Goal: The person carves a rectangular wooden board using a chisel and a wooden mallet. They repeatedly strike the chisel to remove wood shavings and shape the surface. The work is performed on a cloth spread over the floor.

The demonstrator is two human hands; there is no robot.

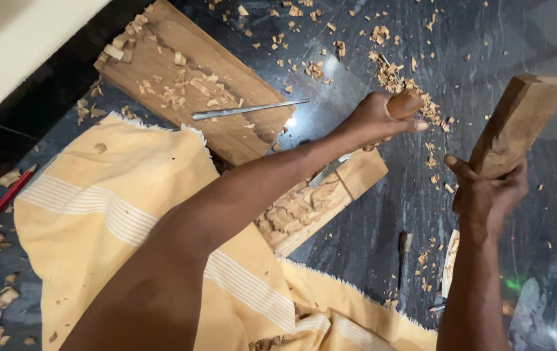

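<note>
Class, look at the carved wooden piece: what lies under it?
The carved piece rests partly on the yellow cloth and partly over the dark floor. The left arm covers its near end, so that part stays hidden.

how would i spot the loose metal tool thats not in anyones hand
Start at the plain wooden board at the top, beyond the yellow cloth. The thin grey metal rod lies flat across it among pale chips, unlike the wooden-handled chisel in the left hand.

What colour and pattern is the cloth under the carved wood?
The cloth is pale yellow-orange with bands of thin white stripes and a frayed white edge, seen in the head view.
</note>
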